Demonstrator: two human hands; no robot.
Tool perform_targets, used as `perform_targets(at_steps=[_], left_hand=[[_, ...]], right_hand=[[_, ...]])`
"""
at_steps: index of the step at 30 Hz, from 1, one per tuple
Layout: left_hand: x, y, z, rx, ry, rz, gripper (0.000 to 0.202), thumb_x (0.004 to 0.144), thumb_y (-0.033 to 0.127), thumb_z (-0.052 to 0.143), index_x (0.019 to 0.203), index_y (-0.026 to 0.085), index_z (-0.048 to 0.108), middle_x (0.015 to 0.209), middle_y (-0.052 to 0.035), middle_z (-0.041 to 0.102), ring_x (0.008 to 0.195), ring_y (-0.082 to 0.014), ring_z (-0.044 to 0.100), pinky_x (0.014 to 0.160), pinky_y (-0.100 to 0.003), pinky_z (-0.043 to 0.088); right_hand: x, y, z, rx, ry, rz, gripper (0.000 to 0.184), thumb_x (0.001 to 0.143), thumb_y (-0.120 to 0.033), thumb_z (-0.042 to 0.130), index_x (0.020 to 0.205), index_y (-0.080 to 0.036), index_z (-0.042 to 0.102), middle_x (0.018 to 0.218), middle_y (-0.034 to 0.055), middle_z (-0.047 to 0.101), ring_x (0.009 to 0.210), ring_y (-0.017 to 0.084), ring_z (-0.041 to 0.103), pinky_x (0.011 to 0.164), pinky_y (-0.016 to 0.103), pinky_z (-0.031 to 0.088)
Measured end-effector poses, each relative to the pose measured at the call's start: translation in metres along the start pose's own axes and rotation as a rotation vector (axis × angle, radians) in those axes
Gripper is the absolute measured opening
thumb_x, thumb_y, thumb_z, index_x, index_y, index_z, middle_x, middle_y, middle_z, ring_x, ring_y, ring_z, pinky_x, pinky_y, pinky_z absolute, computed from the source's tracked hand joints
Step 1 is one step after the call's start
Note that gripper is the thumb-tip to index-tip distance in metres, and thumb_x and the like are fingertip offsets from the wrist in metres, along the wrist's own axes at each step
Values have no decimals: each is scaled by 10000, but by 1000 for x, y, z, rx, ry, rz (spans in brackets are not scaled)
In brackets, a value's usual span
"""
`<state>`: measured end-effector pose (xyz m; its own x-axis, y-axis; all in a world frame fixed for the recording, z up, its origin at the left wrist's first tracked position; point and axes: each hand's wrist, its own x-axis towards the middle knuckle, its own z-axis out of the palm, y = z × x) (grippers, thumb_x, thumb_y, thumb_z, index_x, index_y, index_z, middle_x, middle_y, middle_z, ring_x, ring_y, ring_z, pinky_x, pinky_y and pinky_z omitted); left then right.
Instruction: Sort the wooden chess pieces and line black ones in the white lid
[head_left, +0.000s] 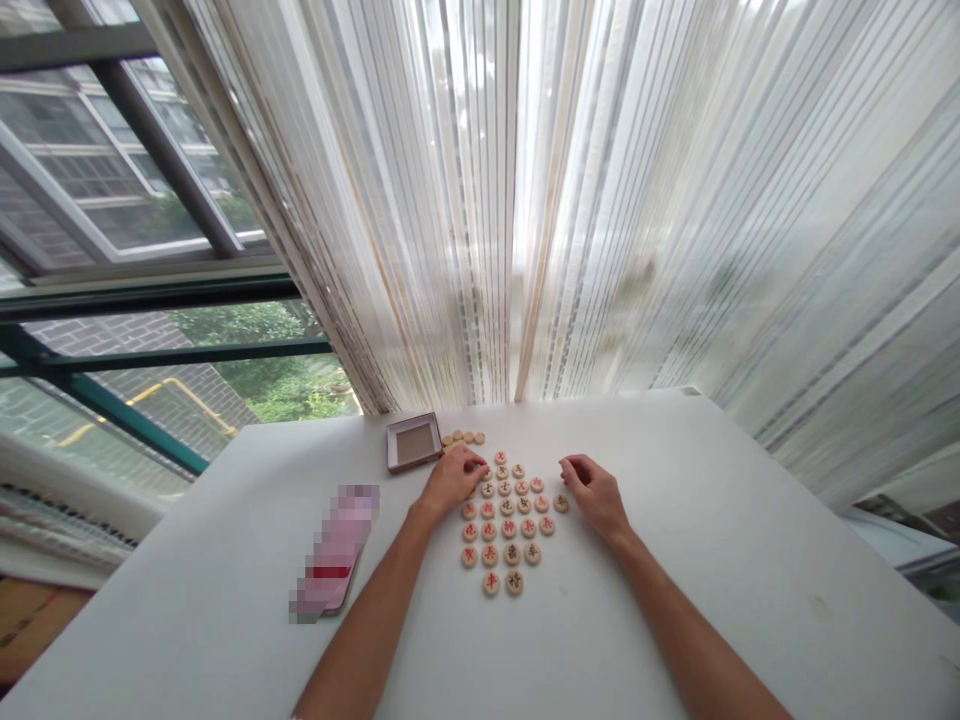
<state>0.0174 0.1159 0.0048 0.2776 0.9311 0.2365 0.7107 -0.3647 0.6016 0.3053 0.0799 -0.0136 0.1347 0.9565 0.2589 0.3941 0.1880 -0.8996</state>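
Note:
Round wooden xiangqi pieces (509, 528) with red or black characters lie face up in rough rows on the white table. At the upper left of this group, my left hand (452, 477) has its fingertips closed on a xiangqi piece (487, 474), whose face is partly covered. Its palm hides part of what lies beneath. My right hand (595, 490) hovers at the right side of the group, fingers curled together, with nothing visible in them. Just below its fingertips lies a black-marked piece (561, 504), apart from the hand.
An open shallow box (415, 442) stands behind my left hand. Several pieces with blank faces up (469, 438) lie beside it. A pink, pixelated flat object (337, 555) rests left of my left forearm. Striped curtains (517, 200) hang along the far edge of the white table (720, 520).

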Motion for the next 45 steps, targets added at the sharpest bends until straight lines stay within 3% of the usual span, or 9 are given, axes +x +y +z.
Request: perform_targets(at_steps=[5,10,13,17,21,26,31,42,45], left_hand=[[1,1,-5,5,20,7,229,939,329,582,970,185,758,923,-65,728,790,-183,670,758,-299,543],[25,-3,-23,62,60,-4,278,982,297,498,1113,178,711,1081,-89,732,907,-194,687,829,-301,547],[45,-6,-35,136,37,-4,259,924,245,574,1132,174,712,1131,-108,726,1046,-241,665,966,-356,500],[61,-7,-43,225,-60,11,290,830,257,688,1110,195,736,1131,-119,732,1141,-296,634,1008,-384,471],[65,-4,-44,281,-134,41,360,820,333,701,1152,196,729,1147,-131,726,1103,-301,658,987,-380,476],[69,-7,-50,332,-182,62,447,735,271,743,1175,192,728,1121,-138,735,1114,-322,648,994,-384,457],[69,-14,-54,333,-198,53,329,805,295,661,1106,207,760,986,-118,758,995,-293,681,942,-372,459],[67,-3,-45,-1,-103,-36,159,762,298,727,882,204,775,966,-112,769,1084,-321,657,1035,-438,410],[64,6,-46,-219,-65,-79,264,799,362,726,999,192,745,1062,-119,756,1091,-300,661,1009,-432,453]], right_hand=[[0,0,0,1,0,-1,370,911,-554,574,918,-205,698,807,66,765,732,229,724,723,324,568],[-1,-1,0,0,-1,3,375,913,-558,569,908,-205,697,804,62,764,735,229,725,728,325,564],[-1,-3,0,0,-3,0,384,910,-568,569,908,-206,698,799,60,764,733,232,725,729,331,564],[-1,-3,0,4,-1,-9,405,913,-583,555,900,-204,696,787,65,758,734,241,723,722,341,566],[0,-4,1,10,-1,-15,409,910,-587,556,887,-203,694,773,65,753,711,240,717,700,339,568],[-1,-6,0,10,-10,-19,387,922,-563,551,890,-204,693,770,61,748,718,235,712,702,330,566],[0,-3,2,11,-13,-12,382,927,-555,549,896,-202,692,782,59,749,727,231,712,705,327,566],[0,-3,2,-15,6,-42,402,934,-569,534,890,-201,689,768,58,745,706,230,714,690,332,579],[0,-6,1,-27,43,-79,393,947,-552,523,895,-199,689,767,62,739,702,228,708,681,334,580]])
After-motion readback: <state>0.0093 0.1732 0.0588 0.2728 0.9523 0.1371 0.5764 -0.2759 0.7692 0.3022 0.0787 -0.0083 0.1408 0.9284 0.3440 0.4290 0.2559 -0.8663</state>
